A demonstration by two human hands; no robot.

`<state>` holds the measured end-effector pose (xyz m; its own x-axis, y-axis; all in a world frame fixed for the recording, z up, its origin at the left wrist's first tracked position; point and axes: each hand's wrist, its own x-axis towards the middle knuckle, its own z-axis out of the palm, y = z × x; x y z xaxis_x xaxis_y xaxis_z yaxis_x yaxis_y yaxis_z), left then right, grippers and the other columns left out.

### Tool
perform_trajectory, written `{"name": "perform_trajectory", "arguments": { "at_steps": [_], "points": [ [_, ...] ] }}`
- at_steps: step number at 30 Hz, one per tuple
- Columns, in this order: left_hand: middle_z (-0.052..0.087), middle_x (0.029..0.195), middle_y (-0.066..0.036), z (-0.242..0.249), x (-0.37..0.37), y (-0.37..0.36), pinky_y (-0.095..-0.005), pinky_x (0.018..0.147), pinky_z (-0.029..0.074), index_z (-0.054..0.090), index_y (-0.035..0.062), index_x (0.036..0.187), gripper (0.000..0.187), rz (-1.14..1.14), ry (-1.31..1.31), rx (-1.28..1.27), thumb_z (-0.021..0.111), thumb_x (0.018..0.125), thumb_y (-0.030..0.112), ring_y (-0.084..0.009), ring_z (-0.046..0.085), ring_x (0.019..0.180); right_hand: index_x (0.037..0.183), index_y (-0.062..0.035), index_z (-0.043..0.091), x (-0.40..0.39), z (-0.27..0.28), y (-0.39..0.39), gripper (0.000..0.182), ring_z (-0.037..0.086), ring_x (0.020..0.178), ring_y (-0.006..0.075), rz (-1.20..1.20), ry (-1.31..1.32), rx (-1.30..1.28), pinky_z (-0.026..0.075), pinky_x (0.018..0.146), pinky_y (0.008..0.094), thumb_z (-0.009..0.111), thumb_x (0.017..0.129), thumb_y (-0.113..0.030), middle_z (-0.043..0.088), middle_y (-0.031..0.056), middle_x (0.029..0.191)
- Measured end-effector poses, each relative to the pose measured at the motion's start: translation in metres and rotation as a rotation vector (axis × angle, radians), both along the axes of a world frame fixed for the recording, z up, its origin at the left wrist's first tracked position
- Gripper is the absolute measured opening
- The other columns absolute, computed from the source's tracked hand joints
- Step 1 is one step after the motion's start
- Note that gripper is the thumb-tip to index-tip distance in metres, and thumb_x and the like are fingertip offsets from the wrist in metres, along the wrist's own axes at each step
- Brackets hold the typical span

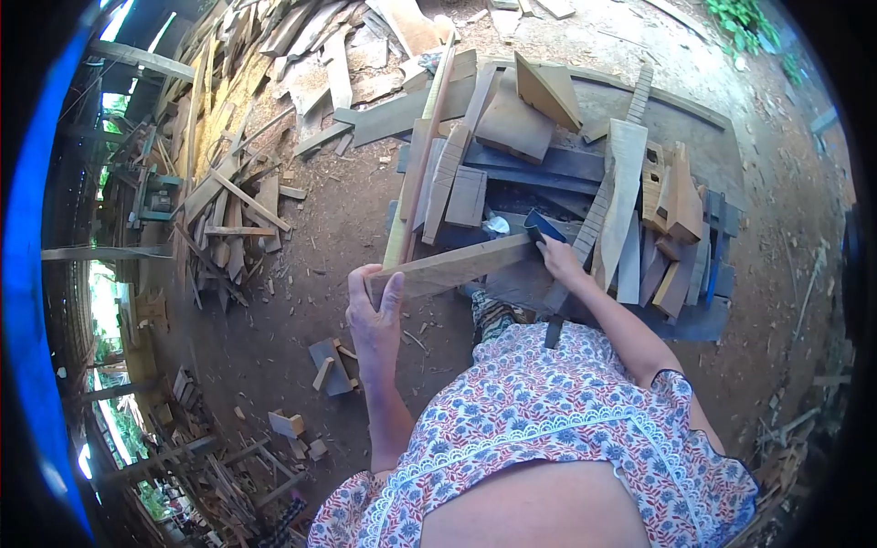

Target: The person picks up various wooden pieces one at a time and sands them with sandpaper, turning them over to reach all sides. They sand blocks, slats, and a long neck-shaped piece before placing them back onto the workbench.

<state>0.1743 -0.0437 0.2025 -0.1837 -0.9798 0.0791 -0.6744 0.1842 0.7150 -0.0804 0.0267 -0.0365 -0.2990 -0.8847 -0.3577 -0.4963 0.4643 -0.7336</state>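
Observation:
My left hand [373, 315] is closed round the near-left end of a wooden board [461, 262], thumb on the near side. The board slants up to the right in front of my body, over the stacked wood. At its far end my right hand [559, 259] is closed on a dark, flat-faced piece [545, 225], which lies against or just beside the board; its exact kind I cannot make out. A small white crumpled thing [496, 225] lies just beyond the board. My right palm is hidden from view.
A low pile of cut boards [539, 164] covers the work surface ahead, with a pale plank [623, 183] sloping across it. Scrap wood heaps [239, 219] lie left on the dirt floor. Small offcuts [332, 365] lie by my left forearm.

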Motion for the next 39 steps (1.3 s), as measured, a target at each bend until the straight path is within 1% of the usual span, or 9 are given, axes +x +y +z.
{"name": "perform_trajectory", "arguments": {
  "at_steps": [4, 7, 11, 12, 16, 20, 28, 35, 39],
  "points": [
    [0.063, 0.087, -0.013, 0.009, -0.007, 0.006, -0.0339, 0.066, 0.050, 0.050, 0.0071, 0.111, 0.036, -0.110, 0.095, 0.034, 0.066, 0.084, 0.025, -0.0216, 0.064, 0.076, 0.123, -0.0112, 0.052, -0.014, 0.028, -0.014, 0.032, 0.057, 0.094, 0.0428, -0.042, -0.078, -0.199, 0.045, 0.077, 0.0473, 0.046, 0.092, -0.019, 0.060, 0.0255, 0.098],
    [0.065, 0.092, -0.012, 0.021, -0.018, 0.013, -0.0330, 0.072, 0.051, 0.050, 0.0077, 0.112, 0.042, -0.296, 0.089, -0.007, 0.072, 0.079, 0.022, -0.0198, 0.064, 0.083, 0.121, -0.0061, 0.052, -0.003, 0.122, -0.019, 0.031, 0.062, 0.094, 0.0318, -0.077, -0.316, -0.281, 0.046, 0.080, 0.0390, 0.047, 0.093, -0.019, 0.063, 0.0200, 0.098],
    [0.066, 0.095, -0.011, 0.020, -0.021, 0.016, -0.0321, 0.073, 0.051, 0.050, 0.0063, 0.109, 0.047, -0.391, 0.111, 0.074, 0.077, 0.072, 0.018, -0.0197, 0.065, 0.086, 0.124, -0.0097, 0.052, 0.034, 0.206, -0.001, 0.036, 0.060, 0.102, 0.0246, 0.369, -0.775, -0.768, 0.046, 0.093, 0.0300, 0.051, 0.088, -0.004, 0.060, 0.0120, 0.115],
    [0.067, 0.096, -0.012, 0.020, -0.020, 0.016, -0.0325, 0.072, 0.053, 0.049, 0.0062, 0.108, 0.046, -0.421, 0.051, 0.055, 0.076, 0.072, 0.017, -0.0219, 0.066, 0.086, 0.123, -0.0102, 0.052, 0.036, 0.211, 0.003, 0.039, 0.059, 0.106, 0.0249, 0.489, -0.352, -0.772, 0.047, 0.094, 0.0314, 0.052, 0.085, 0.000, 0.055, 0.0111, 0.123],
    [0.067, 0.096, -0.013, 0.017, -0.014, 0.014, -0.0315, 0.071, 0.052, 0.051, 0.0043, 0.102, 0.040, -0.314, 0.009, 0.148, 0.076, 0.073, 0.015, -0.0215, 0.066, 0.086, 0.122, -0.0124, 0.053, 0.026, 0.136, 0.007, 0.041, 0.059, 0.104, 0.0287, 0.322, -0.214, -0.649, 0.048, 0.091, 0.0353, 0.052, 0.083, 0.002, 0.058, 0.0136, 0.118],
    [0.065, 0.093, -0.009, 0.008, 0.000, 0.011, -0.0290, 0.070, 0.052, 0.054, 0.0057, 0.102, 0.036, -0.266, 0.101, 0.117, 0.075, 0.075, 0.015, -0.0168, 0.064, 0.082, 0.121, -0.0148, 0.055, -0.026, 0.024, 0.018, 0.035, 0.060, 0.097, 0.0352, 0.082, 0.043, 0.026, 0.049, 0.082, 0.0447, 0.049, 0.087, -0.007, 0.061, 0.0201, 0.105],
    [0.051, 0.105, -0.005, -0.027, -0.018, 0.009, -0.0298, 0.086, 0.047, 0.051, 0.0060, 0.102, 0.025, 0.328, 0.838, 0.206, 0.066, 0.085, 0.016, -0.0191, 0.055, 0.106, 0.122, -0.0129, 0.054, -0.027, -0.001, 0.023, 0.032, 0.059, 0.090, 0.0409, 0.091, 0.129, -0.085, 0.048, 0.079, 0.0473, 0.046, 0.091, -0.016, 0.061, 0.0227, 0.103],
    [0.043, 0.116, -0.009, -0.020, -0.033, 0.005, -0.0369, 0.096, 0.043, 0.050, 0.0078, 0.094, 0.012, 0.050, 0.883, -0.058, 0.050, 0.084, 0.000, -0.0272, 0.053, 0.113, 0.123, -0.0104, 0.052, -0.048, 0.012, 0.020, 0.034, 0.061, 0.092, 0.0374, -0.167, -0.085, -0.186, 0.046, 0.077, 0.0434, 0.048, 0.092, -0.023, 0.063, 0.0221, 0.096],
    [0.037, 0.128, -0.015, -0.018, -0.039, -0.001, -0.0444, 0.105, 0.033, 0.041, 0.0050, 0.116, 0.040, -0.354, 0.660, -0.122, 0.050, 0.077, 0.000, -0.0326, 0.041, 0.125, 0.123, -0.0085, 0.052, -0.033, 0.057, 0.013, 0.035, 0.063, 0.092, 0.0325, -0.182, -0.132, -0.384, 0.047, 0.077, 0.0376, 0.048, 0.093, -0.025, 0.064, 0.0196, 0.093]
  ]
}}
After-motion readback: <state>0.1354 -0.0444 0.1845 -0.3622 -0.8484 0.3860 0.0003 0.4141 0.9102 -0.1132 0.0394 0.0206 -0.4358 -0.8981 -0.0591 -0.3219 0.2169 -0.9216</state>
